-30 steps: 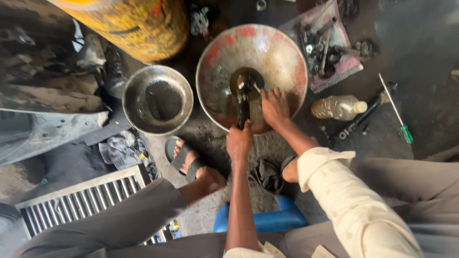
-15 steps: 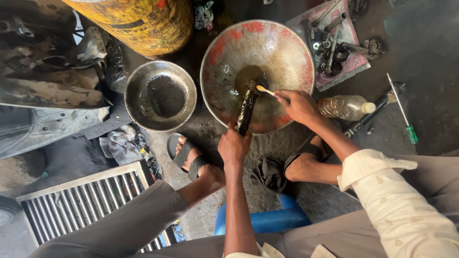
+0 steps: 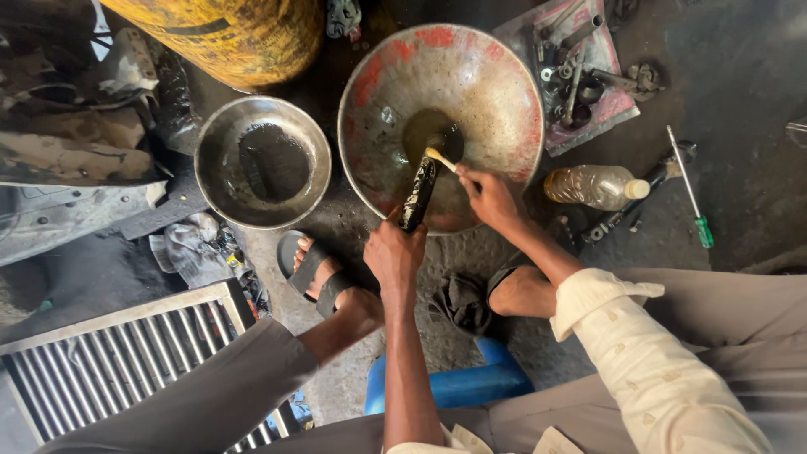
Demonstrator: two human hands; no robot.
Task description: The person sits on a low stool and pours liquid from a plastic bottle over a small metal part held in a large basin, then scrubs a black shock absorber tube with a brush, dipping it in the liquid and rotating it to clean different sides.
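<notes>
A smaller metal bowl (image 3: 262, 161) holding dark sludge is seen beside a yellow drum (image 3: 223, 34). A plastic bottle (image 3: 595, 187), green-handled screwdriver (image 3: 689, 187) and slatted metal grille (image 3: 118, 370) are laid on the floor.

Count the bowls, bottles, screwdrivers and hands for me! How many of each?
Bowls: 2, the big red-rimmed bowl and the small metal bowl
Bottles: 1, plastic bottle
Screwdrivers: 1, green-handled screwdriver
Hands: 2, left hand, right hand
Total: 6
</notes>
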